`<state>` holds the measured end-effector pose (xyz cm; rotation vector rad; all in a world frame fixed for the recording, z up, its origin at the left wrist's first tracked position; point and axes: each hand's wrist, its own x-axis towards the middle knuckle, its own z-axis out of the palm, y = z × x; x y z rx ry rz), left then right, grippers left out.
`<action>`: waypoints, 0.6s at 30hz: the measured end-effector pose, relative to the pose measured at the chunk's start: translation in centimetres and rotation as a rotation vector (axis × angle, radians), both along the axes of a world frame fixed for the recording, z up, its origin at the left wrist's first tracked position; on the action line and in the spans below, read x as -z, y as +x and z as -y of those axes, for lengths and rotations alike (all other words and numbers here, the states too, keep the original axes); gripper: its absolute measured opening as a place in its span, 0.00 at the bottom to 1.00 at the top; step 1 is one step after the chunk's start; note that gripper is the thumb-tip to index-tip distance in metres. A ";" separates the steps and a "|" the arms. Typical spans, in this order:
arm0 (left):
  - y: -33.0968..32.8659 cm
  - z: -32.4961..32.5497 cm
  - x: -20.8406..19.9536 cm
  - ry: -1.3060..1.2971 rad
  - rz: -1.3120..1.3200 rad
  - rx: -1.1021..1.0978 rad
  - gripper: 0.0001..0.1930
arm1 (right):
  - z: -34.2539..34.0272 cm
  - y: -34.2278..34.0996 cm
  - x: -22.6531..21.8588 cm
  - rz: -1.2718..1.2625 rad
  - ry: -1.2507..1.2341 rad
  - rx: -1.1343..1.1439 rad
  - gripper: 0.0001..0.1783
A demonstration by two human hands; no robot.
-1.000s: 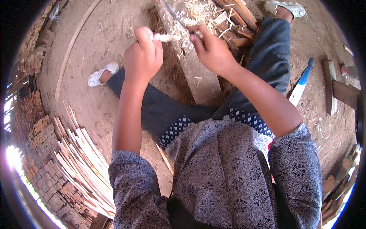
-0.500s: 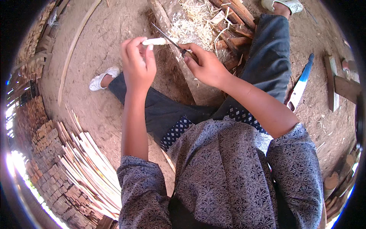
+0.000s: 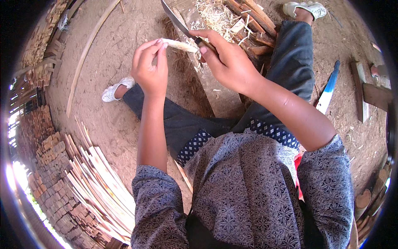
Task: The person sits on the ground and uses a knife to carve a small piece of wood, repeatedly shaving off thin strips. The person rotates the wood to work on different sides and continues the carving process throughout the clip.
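Between thumb and fingertips, my left hand [image 3: 150, 62] pinches the left end of a short, pale piece of wood [image 3: 180, 45]. My right hand [image 3: 232, 62] grips the dark handle of a knife [image 3: 177, 22], whose curved blade points up and to the left. The blade lies across and just above the right end of the wood; whether it touches cannot be made out. My right fingertips are close to that same end. Below both hands a wooden block [image 3: 219, 93] lies on the ground between my legs, with pale shavings [image 3: 213, 18] heaped at its far end.
Several brown wood pieces [image 3: 259, 20] lie beside the shavings. To my right are a saw with a blue-and-white blade [image 3: 328, 89] and a wooden frame [image 3: 375, 96]. Long pale strips [image 3: 101, 186] and stacked short wood [image 3: 56, 182] stand at the left. A long thin pole [image 3: 85, 52] rests on the dirt.
The knife has turned so its blade's broad side shows, and its tip has moved farther up. My right hand has shifted slightly right; the wood now tilts down toward its right end.
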<state>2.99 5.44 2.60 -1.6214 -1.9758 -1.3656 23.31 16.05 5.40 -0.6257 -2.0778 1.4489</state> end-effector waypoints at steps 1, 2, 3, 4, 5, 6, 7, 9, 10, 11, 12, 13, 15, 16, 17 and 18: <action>0.2 -0.1 0.0 0.006 0.030 0.010 0.06 | 0.2 0.0 -0.7 -0.044 0.026 0.028 0.20; 0.3 -0.3 0.1 0.012 0.060 0.020 0.06 | 0.3 -0.1 -0.5 -0.029 0.046 0.025 0.20; 0.4 -0.4 0.2 0.018 0.090 0.030 0.06 | 0.5 -0.2 0.0 -0.013 0.067 0.022 0.19; 0.5 -0.7 0.3 0.043 0.101 0.033 0.06 | 0.5 -0.2 0.6 0.003 0.087 0.020 0.19; 0.5 -0.9 0.5 0.068 0.112 0.036 0.07 | 0.2 -0.3 1.2 0.068 0.127 -0.006 0.19; 0.6 -1.2 0.6 0.094 0.123 0.039 0.07 | -0.4 -0.3 2.0 0.133 0.167 -0.031 0.18; 0.7 -1.0 0.7 0.102 0.145 0.049 0.07 | -0.5 -0.6 1.4 0.196 0.204 -0.065 0.18; 0.8 -0.7 0.9 0.119 0.189 0.070 0.07 | -0.5 -0.8 0.0 0.068 0.181 0.015 0.18; 0.9 -0.6 0.9 0.109 0.183 0.069 0.07 | -0.4 -1.0 -1.6 0.005 0.169 0.056 0.18; 1.1 -0.4 0.9 0.098 0.177 0.067 0.07 | -0.3 -1.1 -2.6 -0.051 0.125 0.083 0.18; 1.3 -0.1 0.9 0.087 0.170 0.064 0.07 | -0.1 -1.3 -2.3 -0.031 0.151 0.069 0.18; 1.4 -0.1 0.8 0.084 0.177 0.074 0.07 | 0.0 -1.3 -1.8 -0.010 0.183 0.064 0.18; 1.8 -0.9 1.0 0.084 0.197 0.113 0.07 | -0.9 -1.0 2.0 0.210 0.327 -0.040 0.18; 1.6 -0.7 1.2 0.091 0.184 0.103 0.08 | -1.1 -1.2 1.8 0.176 0.323 -0.048 0.18; 1.4 -0.5 1.5 0.097 0.171 0.094 0.08 | -1.4 -1.3 1.7 0.142 0.319 -0.055 0.18; 1.2 -0.4 1.7 0.104 0.158 0.085 0.08 | -1.7 -1.4 1.4 0.108 0.315 -0.061 0.18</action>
